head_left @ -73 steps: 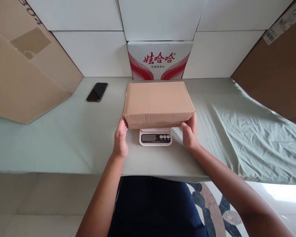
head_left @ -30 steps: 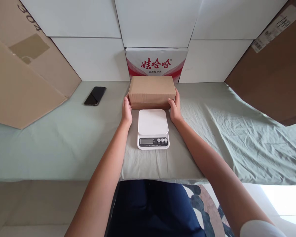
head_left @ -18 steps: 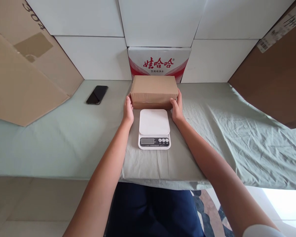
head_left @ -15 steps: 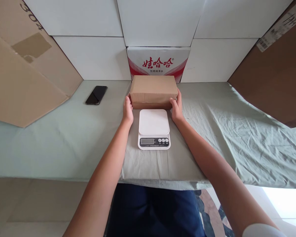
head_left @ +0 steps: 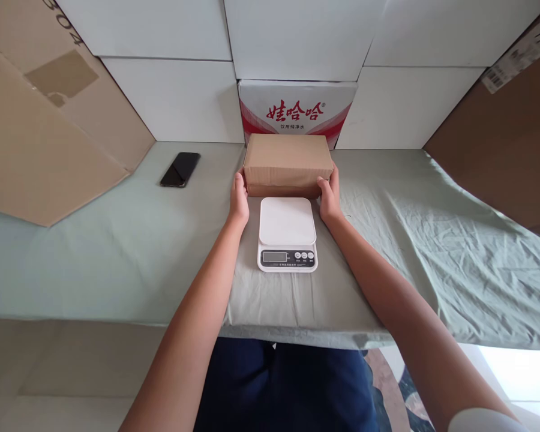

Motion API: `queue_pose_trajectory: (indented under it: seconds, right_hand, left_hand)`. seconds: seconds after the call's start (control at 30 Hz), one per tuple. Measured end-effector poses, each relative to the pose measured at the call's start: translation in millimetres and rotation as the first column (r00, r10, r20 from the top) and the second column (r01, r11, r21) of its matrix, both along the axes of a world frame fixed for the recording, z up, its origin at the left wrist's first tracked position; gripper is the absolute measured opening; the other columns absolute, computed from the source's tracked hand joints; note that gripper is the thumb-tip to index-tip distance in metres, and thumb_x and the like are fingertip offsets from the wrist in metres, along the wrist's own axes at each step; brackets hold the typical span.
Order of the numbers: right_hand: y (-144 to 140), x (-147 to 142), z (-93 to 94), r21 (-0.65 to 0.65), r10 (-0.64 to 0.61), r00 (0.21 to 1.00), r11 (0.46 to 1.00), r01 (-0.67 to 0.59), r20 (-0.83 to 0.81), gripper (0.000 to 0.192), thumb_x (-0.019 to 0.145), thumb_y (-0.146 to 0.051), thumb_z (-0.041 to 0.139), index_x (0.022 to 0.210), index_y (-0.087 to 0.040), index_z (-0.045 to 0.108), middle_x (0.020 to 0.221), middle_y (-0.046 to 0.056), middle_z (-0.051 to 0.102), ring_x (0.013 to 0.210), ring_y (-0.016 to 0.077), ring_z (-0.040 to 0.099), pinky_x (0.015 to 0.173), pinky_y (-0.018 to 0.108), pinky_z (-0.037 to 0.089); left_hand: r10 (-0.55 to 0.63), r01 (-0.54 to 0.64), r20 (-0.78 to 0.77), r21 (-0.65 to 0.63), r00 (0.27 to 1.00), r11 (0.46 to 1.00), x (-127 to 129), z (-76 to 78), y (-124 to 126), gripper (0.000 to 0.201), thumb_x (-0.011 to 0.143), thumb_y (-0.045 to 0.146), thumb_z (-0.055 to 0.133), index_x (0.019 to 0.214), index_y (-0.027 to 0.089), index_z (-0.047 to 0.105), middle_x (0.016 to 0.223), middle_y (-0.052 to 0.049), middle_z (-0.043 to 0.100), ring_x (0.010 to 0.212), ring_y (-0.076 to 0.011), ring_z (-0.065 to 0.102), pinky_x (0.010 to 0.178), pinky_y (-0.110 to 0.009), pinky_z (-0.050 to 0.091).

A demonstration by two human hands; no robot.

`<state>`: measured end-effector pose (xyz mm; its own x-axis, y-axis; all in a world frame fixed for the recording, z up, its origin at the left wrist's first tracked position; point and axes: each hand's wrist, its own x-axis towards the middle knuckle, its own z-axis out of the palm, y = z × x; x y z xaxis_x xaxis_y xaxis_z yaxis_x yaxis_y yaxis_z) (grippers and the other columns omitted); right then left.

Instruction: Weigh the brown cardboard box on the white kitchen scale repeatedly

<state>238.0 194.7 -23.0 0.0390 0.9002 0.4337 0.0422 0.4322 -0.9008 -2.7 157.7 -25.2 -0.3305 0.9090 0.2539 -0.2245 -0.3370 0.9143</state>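
I see a plain brown cardboard box, closed, with no label or print showing on its top or near face. It lies flat and level on the green-sheeted table, its long side across my view, squared up just behind a white kitchen scale and apart from its platform. My left hand and right hand press its near corners, one on each side.

White panelled wall behind a green-sheeted table, patterned floor.
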Motion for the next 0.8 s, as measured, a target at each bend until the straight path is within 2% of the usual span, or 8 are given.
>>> queue_pose_trajectory:
  seconds: [0.2, 0.4, 0.6, 0.8]
  right_hand:
    - [0, -1, -2.1, 0.002, 0.009, 1.0, 1.0, -0.009, -0.022, 0.063, 0.085, -0.05, 0.056, 0.145, -0.035, 0.045, 0.158, 0.003, 0.049, 0.153, 0.0296, 0.039, 0.132, 0.059, 0.03]
    - [-2, -3, 1.0, -0.007, -0.009, 1.0, 1.0, 0.009, -0.024, 0.062, 0.084, -0.05, 0.057, 0.143, -0.033, 0.048, 0.158, 0.003, 0.049, 0.152, 0.0304, 0.041, 0.132, 0.06, 0.028]
    - [-11, -6, 10.5, -0.04, -0.013, 0.999, 0.999, 0.012, -0.036, 0.055, 0.085, -0.039, 0.055, 0.14, -0.029, 0.049, 0.156, 0.006, 0.053, 0.147, 0.029, 0.046, 0.13, 0.055, 0.033]
    - [-11, -7, 10.8, -0.049, 0.013, 1.0, 0.999, -0.013, -0.001, 0.055, 0.085, -0.04, 0.057, 0.139, -0.026, 0.052, 0.149, 0.007, 0.06, 0.143, 0.032, 0.05, 0.129, 0.057, 0.033]
  left_hand:
    - [0.001, -0.001, -0.004, 0.005, 1.0, 1.0, 0, 0.0, 1, 0.082, 0.083, 0.09, 0.046, 0.131, 0.027, 0.067, 0.156, -0.009, 0.06, 0.153, -0.0296, 0.048, 0.122, -0.041, 0.044]
    - [0.001, -0.001, -0.004, -0.003, 1.0, 1.0, -1, -1.0, 1, 0.089, 0.08, 0.092, 0.048, 0.134, 0.024, 0.066, 0.156, -0.012, 0.06, 0.152, -0.0306, 0.049, 0.121, -0.041, 0.044]
    - [-0.003, 0.002, -0.037, -0.039, 0.999, 0.999, -2, -2.7, 1, 0.082, 0.09, 0.085, 0.041, 0.141, 0.024, 0.062, 0.159, -0.01, 0.057, 0.153, -0.0276, 0.047, 0.122, -0.037, 0.043]
    - [0.005, -0.009, -0.062, -0.067, 0.998, 0.998, -2, -6.3, 3, 0.081, 0.093, 0.083, 0.038, 0.144, 0.024, 0.06, 0.161, -0.01, 0.055, 0.154, -0.0266, 0.047, 0.123, -0.038, 0.041]
